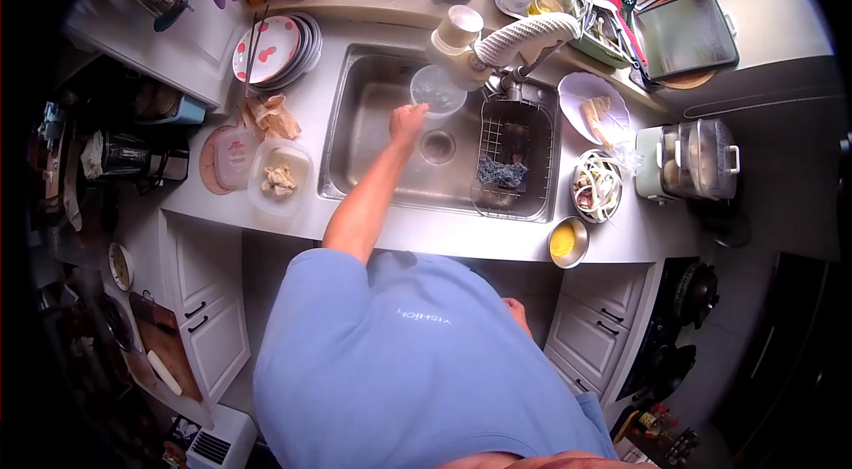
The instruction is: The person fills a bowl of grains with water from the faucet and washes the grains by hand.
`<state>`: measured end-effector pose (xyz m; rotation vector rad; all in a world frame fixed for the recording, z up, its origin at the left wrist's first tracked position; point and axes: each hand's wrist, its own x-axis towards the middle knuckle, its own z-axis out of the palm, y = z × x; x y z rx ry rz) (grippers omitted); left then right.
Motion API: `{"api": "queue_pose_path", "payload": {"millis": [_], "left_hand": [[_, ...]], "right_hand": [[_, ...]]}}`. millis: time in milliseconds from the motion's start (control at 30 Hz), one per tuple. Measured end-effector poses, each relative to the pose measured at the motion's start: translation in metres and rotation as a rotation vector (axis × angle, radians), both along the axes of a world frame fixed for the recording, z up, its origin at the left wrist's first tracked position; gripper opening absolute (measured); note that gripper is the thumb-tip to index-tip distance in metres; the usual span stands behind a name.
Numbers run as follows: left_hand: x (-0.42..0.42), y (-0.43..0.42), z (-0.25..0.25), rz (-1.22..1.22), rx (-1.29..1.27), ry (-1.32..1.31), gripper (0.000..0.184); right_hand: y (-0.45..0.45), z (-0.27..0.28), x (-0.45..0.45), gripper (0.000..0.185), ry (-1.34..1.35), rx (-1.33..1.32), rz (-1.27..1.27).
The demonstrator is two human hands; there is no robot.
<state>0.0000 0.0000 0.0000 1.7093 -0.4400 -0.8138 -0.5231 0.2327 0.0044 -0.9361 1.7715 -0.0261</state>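
My left hand reaches over the sink and is closed on the rim of a clear round plastic bowl. The bowl sits under the faucet head, and what looks like water shows in it. Low beside my body, my right hand is partly hidden by the blue shirt, so its fingers cannot be made out. A wire rack with a dark grey scrubber or cloth occupies the sink's right side.
Left of the sink are a plastic container with pale food pieces, a crumpled brown bag and stacked plates. To the right stand a bowl of sliced onions, a metal bowl with something yellow and a steamer.
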Motion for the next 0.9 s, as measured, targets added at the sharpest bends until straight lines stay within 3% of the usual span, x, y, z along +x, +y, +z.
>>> {"api": "queue_pose_path", "payload": {"millis": [467, 900], "left_hand": [[-0.003, 0.003, 0.021, 0.032, -0.013, 0.008, 0.035], [-0.001, 0.003, 0.006, 0.030, 0.003, -0.053, 0.034]], "right_hand": [[-0.010, 0.000, -0.001, 0.012, -0.040, -0.001, -0.020], [-0.010, -0.014, -0.011, 0.015, -0.019, 0.004, 0.013]]}}
